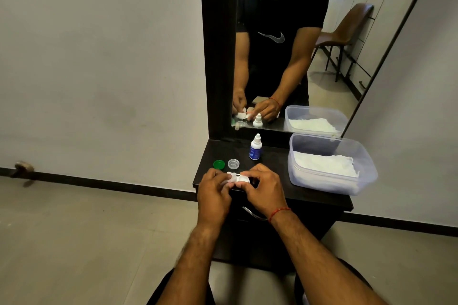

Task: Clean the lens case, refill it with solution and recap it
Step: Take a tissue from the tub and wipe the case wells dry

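The white lens case (241, 179) sits between my hands over the front left of the dark dresser top (272, 171). My right hand (264, 187) grips the case from the right. My left hand (214, 187) pinches a small white tissue wad (231, 178) against the case's left well. Both caps are off: a green cap (218, 164) and a clear cap (233, 163) lie just behind my hands. A small white solution bottle (255, 147) with a blue label stands upright behind them, capped.
A clear plastic tub (329, 181) holding white tissues (324, 163) fills the right side of the dresser top. A mirror (285, 44) rises behind, with a dark frame. A drawer handle (252, 213) shows below my right wrist. Tiled floor lies to the left.
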